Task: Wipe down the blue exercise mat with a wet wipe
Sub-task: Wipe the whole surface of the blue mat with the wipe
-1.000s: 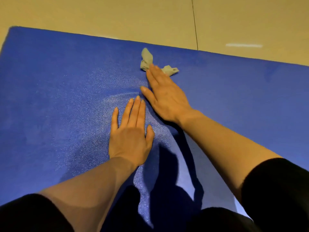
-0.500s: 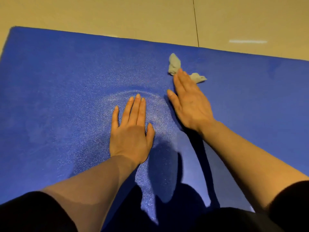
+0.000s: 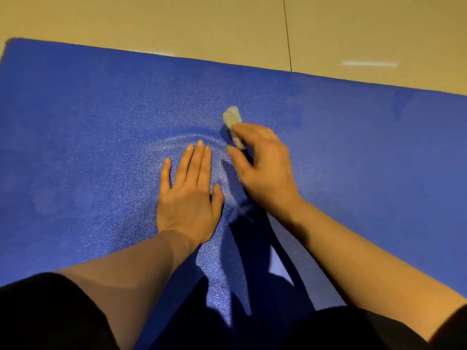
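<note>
mat: your big blue textured foam exercise mat [image 3: 88, 137] covers most of the frame, far edge running from upper left down toward the right side, lying on the floor.
floor: tan, smooth floor [image 3: 177, 24] along the top of the frame, with a thin dark seam line in the upper right.
left hand: your left hand [image 3: 188, 195] sits palm down, flat on the mat just left of centre, fingers straight and mostly together, thumb out to the side. It's released, holding nothing.
right hand: your right hand [image 3: 265, 168] is just right of the left one, centre frame, fingers curled over and pinching the wipe against the thumb.
wipe: small crumpled pale grey wet wipe [image 3: 232, 117], bunched up, poking out past your right fingertips toward the top of the frame. Whether it's touching the mat, I can't tell.
wet patch: shiny curved streaks on the mat around your left fingertips, centre of frame.
sleeves: black sleeves [image 3: 45, 314] at bottom left and bottom right corners.
shadows: dark arm shadows fall on the mat between your forearms, lower centre.
</note>
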